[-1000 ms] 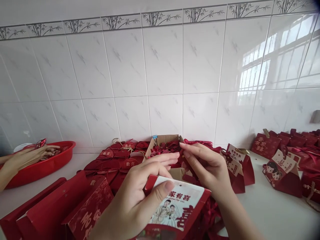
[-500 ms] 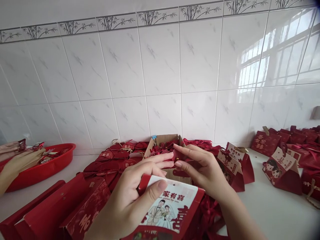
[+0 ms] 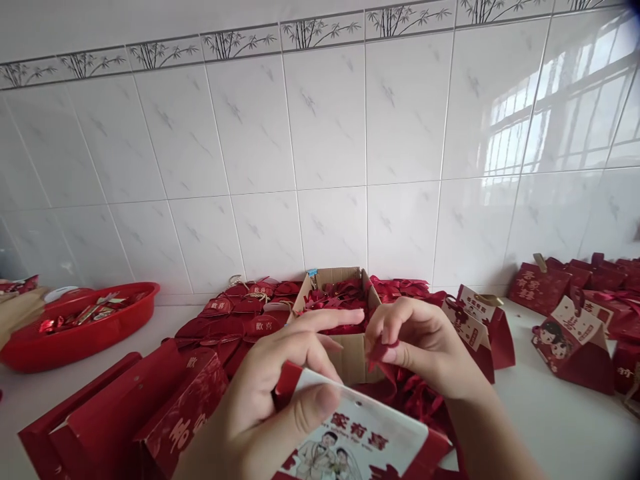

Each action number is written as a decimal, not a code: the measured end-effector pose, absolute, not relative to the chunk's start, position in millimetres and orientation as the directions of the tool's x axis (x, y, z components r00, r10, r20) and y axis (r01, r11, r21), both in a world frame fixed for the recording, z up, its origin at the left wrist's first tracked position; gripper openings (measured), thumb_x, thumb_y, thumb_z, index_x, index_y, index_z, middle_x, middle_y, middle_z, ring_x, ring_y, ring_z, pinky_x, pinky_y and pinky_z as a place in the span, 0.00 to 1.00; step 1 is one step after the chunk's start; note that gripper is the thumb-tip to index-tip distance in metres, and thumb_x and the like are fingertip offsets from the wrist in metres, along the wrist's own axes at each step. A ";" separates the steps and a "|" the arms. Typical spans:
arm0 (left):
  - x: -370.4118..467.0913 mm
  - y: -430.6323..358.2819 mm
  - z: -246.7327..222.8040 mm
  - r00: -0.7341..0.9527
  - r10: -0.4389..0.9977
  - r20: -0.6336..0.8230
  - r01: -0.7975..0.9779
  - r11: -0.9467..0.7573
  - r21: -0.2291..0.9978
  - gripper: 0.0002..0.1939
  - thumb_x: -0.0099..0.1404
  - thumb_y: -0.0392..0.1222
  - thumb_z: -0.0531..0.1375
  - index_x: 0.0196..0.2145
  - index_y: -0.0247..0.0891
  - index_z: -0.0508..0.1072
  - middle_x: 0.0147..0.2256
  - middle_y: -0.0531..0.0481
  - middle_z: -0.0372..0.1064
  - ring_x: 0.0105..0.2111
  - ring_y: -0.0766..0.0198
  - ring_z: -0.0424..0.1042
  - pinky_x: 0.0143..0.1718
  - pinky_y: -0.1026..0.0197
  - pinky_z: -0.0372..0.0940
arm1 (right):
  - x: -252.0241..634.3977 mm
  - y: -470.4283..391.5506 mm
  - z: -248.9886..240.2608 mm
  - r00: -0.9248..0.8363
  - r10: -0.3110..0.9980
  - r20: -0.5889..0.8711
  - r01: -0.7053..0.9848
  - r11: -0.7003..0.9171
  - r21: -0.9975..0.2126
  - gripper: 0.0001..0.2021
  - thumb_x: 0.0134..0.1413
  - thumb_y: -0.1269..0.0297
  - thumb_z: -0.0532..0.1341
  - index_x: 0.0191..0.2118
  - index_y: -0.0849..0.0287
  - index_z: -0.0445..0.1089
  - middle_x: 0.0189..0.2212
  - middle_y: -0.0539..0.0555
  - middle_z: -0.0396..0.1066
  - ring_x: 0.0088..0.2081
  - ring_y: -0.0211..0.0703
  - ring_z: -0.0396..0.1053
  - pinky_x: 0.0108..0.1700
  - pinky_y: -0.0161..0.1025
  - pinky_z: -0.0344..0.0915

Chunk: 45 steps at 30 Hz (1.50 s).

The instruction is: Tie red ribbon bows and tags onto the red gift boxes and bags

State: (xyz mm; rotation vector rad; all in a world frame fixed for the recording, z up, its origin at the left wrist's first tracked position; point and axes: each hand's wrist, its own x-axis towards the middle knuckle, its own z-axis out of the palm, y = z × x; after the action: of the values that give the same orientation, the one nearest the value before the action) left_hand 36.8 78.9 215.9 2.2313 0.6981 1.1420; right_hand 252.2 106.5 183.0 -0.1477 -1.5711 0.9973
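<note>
A red and white gift box (image 3: 365, 433) printed with a bridal couple is tilted at the bottom centre, with my left hand (image 3: 280, 393) on it: thumb over the white face, fingers behind. Its index finger stretches out above the box. To the right, my right hand (image 3: 425, 347) pinches a dark red ribbon (image 3: 383, 353) between thumb and fingers; the ribbon trails down behind the gift box. Just beyond both hands stands an open cardboard box (image 3: 373, 300) holding many dark red ribbon pieces. More red ribbons (image 3: 417, 397) lie below my right hand.
Red boxes (image 3: 175, 400) stand at the front left, with a pile of round red packages (image 3: 225, 330) behind. A red basin (image 3: 100, 340) of wrapped sweets is far left, a person's sleeve (image 3: 23, 310) beside it. Triangular gift boxes (image 3: 575, 340) stand on the right. A tiled wall (image 3: 330, 133) closes the back.
My right hand has moved away from my left fingertips and slightly down, drawing the ribbon with it. The gift box has shifted lower right. The other person's hands have left the basin.
</note>
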 end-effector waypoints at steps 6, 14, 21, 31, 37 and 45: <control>40.2 76.7 209.5 0.558 0.610 0.563 0.231 -0.766 0.600 0.09 0.64 0.48 0.59 0.30 0.42 0.74 0.58 0.49 0.66 0.57 0.49 0.65 0.60 0.46 0.57 | 249.6 108.6 178.9 -0.343 0.553 0.759 -0.538 0.547 -0.641 0.05 0.51 0.73 0.67 0.31 0.56 0.73 0.27 0.48 0.75 0.30 0.33 0.73 0.31 0.30 0.70; 46.7 78.1 211.2 0.602 0.527 0.600 0.206 -0.828 0.522 0.06 0.65 0.43 0.59 0.32 0.41 0.73 0.55 0.48 0.67 0.55 0.53 0.67 0.57 0.54 0.61 | 247.3 111.7 177.5 -0.214 0.646 0.733 -0.486 0.580 -0.653 0.06 0.46 0.72 0.70 0.27 0.56 0.75 0.24 0.48 0.74 0.26 0.33 0.71 0.29 0.28 0.69; 46.9 78.0 209.8 0.617 0.539 0.574 0.165 -0.801 0.575 0.06 0.64 0.44 0.60 0.31 0.40 0.72 0.49 0.46 0.67 0.57 0.52 0.61 0.56 0.56 0.61 | 247.5 114.0 175.2 -0.206 0.654 0.728 -0.435 0.605 -0.667 0.10 0.45 0.68 0.71 0.37 0.51 0.78 0.29 0.49 0.77 0.28 0.34 0.73 0.30 0.30 0.71; 49.9 77.3 211.8 0.609 0.541 0.579 0.119 -0.785 0.609 0.08 0.65 0.44 0.59 0.30 0.39 0.72 0.50 0.44 0.63 0.57 0.51 0.60 0.57 0.51 0.60 | 246.3 104.1 182.4 -0.171 0.551 0.817 -0.352 0.740 -0.573 0.04 0.50 0.70 0.68 0.32 0.54 0.75 0.27 0.50 0.74 0.32 0.38 0.72 0.35 0.38 0.72; 51.1 79.1 211.1 0.613 0.526 0.590 0.082 -0.785 0.614 0.06 0.66 0.43 0.58 0.31 0.40 0.71 0.49 0.47 0.63 0.58 0.54 0.58 0.60 0.53 0.57 | 246.2 106.4 180.4 -0.110 0.498 0.860 -0.308 0.806 -0.506 0.07 0.52 0.74 0.66 0.33 0.53 0.75 0.28 0.50 0.74 0.32 0.39 0.72 0.35 0.40 0.72; 54.0 86.5 209.5 0.592 0.510 0.624 0.104 -0.816 0.568 0.07 0.66 0.42 0.58 0.31 0.39 0.71 0.49 0.45 0.64 0.58 0.53 0.58 0.61 0.52 0.55 | 242.5 106.9 182.6 -0.039 0.438 0.898 -0.202 0.877 -0.437 0.11 0.52 0.79 0.64 0.34 0.53 0.77 0.30 0.50 0.75 0.33 0.39 0.73 0.35 0.38 0.72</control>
State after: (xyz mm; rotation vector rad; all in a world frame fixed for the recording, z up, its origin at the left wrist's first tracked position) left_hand 54.0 86.5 209.5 2.3428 0.4880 1.1323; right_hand 242.5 106.9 182.6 -0.1941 -1.5269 0.5207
